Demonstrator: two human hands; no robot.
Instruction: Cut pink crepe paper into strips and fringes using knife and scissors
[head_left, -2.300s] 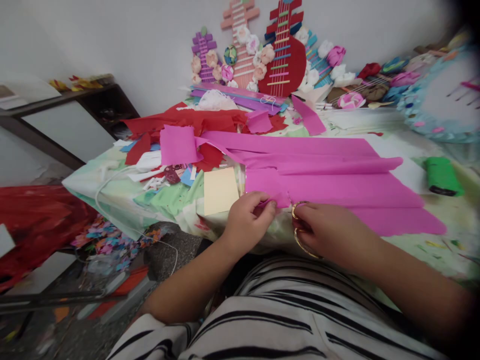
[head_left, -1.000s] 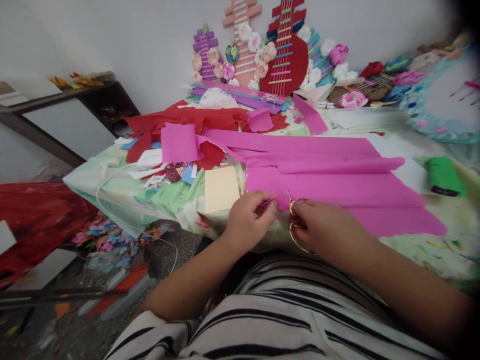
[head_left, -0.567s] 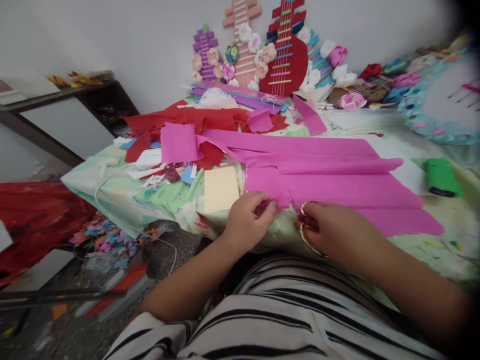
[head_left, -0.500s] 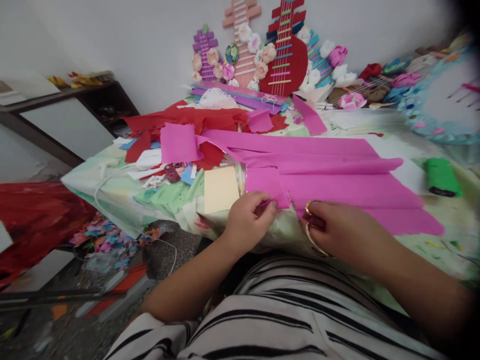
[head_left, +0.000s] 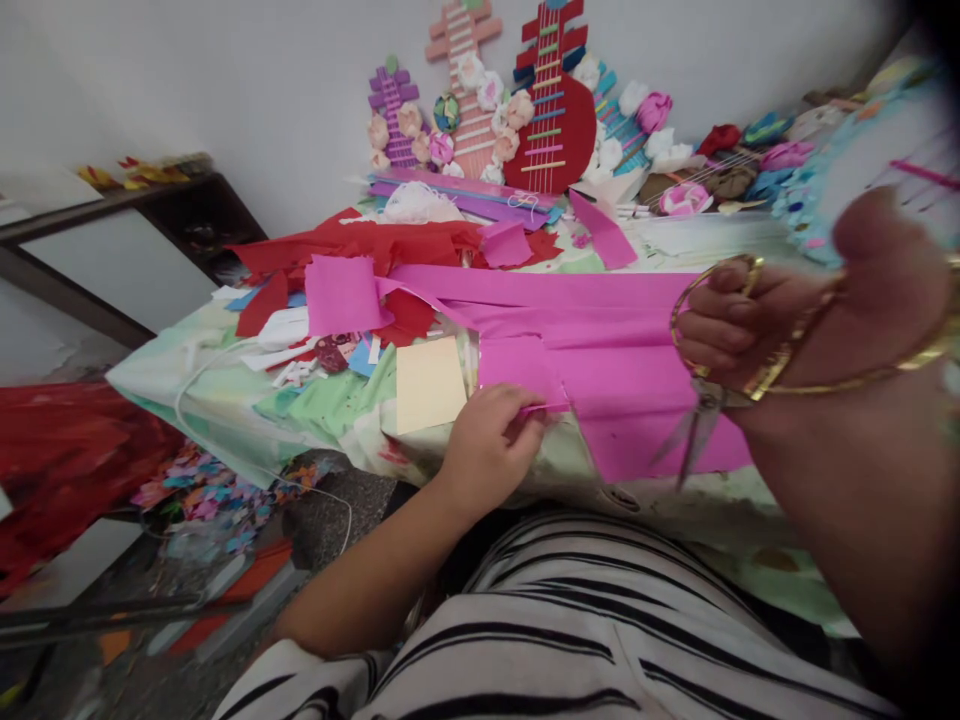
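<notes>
My left hand [head_left: 495,435] pinches the near edge of a pink paper piece [head_left: 517,365] at the table's front edge. Raised over the right side, my right hand [head_left: 795,310] has its fingers curled through the gold handles of scissors [head_left: 705,425]; the blades point down and stand slightly apart. Beneath them lies a large pink sheet [head_left: 630,380], its right part hidden by my right hand and arm. A cream square [head_left: 431,385] rests just left of my left hand.
Red paper [head_left: 337,245] and a pink piece [head_left: 341,295] lie at the back left with scraps. Paper instruments, one a red lute [head_left: 562,135], lean on the wall among paper flowers. A round blue-edged piece [head_left: 825,190] stands at the right. Left is a dark-framed cabinet [head_left: 97,260].
My right hand has lifted the scissors up and to the right, away from the paper's cut edge, and turned over. My left hand keeps its pinch. The view has shifted slightly.
</notes>
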